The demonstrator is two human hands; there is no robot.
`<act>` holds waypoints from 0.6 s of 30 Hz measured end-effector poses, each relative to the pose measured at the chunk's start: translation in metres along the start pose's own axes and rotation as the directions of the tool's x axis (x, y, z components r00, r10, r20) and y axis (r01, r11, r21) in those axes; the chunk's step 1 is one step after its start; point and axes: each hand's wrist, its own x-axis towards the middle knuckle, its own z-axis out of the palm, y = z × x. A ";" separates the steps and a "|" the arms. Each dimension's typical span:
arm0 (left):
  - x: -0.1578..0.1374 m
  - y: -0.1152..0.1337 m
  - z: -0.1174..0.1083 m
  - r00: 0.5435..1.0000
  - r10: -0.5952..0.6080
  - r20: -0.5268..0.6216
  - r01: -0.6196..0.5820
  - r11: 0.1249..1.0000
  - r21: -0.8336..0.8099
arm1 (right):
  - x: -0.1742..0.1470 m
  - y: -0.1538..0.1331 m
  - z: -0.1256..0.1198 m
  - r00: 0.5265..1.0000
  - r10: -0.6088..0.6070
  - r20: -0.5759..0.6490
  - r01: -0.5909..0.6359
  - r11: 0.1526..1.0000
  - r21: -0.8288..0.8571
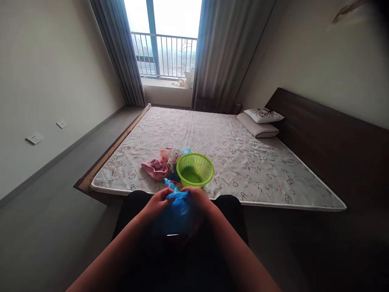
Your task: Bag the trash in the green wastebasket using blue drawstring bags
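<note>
Over my lap, a blue plastic bag (178, 213) hangs from both hands, its lower part lost in shadow. My left hand (159, 199) is closed on the bag's upper edge at the left, with a thin red strip beside its fingers. Gripping the same edge at the right is my right hand (195, 196), its fingertips partly hidden. Just beyond the hands a green plastic basket (209, 172) rests on the mattress. To its left lie a pink cloth (156, 168) and a few crumpled plastic bags (174, 155), white, orange and blue.
The letter-patterned mattress (225, 148) fills a dark wooden bed frame (86, 182). Two pillows (259, 121) are stacked by the headboard (322, 125). Behind the bed are a window (170, 48) with a railing and grey curtains (219, 52). Wall sockets (35, 139) are at the left.
</note>
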 end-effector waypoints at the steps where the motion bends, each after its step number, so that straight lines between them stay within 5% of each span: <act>1: 0.002 0.004 -0.002 1.000 0.024 -0.005 -0.023 0.998 0.063 | 0.004 0.000 -0.005 1.000 0.017 -0.015 -0.017 0.999 0.040; 4: 0.014 0.009 -0.015 0.985 0.111 -0.132 -0.067 0.951 0.303 | 0.014 -0.004 -0.027 0.969 0.118 -0.217 -0.057 0.961 0.270; 8: 0.036 0.008 -0.041 0.913 0.250 -0.323 -0.013 0.808 0.588 | 0.028 -0.021 -0.067 0.904 0.292 -0.313 -0.015 0.753 0.658; 11: 0.053 0.016 -0.058 0.841 0.297 -0.451 0.037 0.802 0.597 | 0.036 -0.035 -0.094 0.861 0.296 -0.413 0.113 0.681 0.723; 13: 0.063 0.026 -0.064 0.822 0.201 -0.533 0.021 0.924 0.382 | 0.041 -0.042 -0.108 0.827 0.280 -0.488 0.221 0.636 0.739; 15: 0.070 0.041 -0.065 0.826 0.014 -0.563 -0.029 0.999 -0.017 | 0.045 -0.047 -0.118 0.776 0.251 -0.579 0.355 0.585 0.729; 18: 0.079 0.068 -0.059 0.891 -0.078 -0.447 -0.168 0.859 -0.484 | 0.054 -0.045 -0.125 0.692 0.210 -0.690 0.504 0.544 0.671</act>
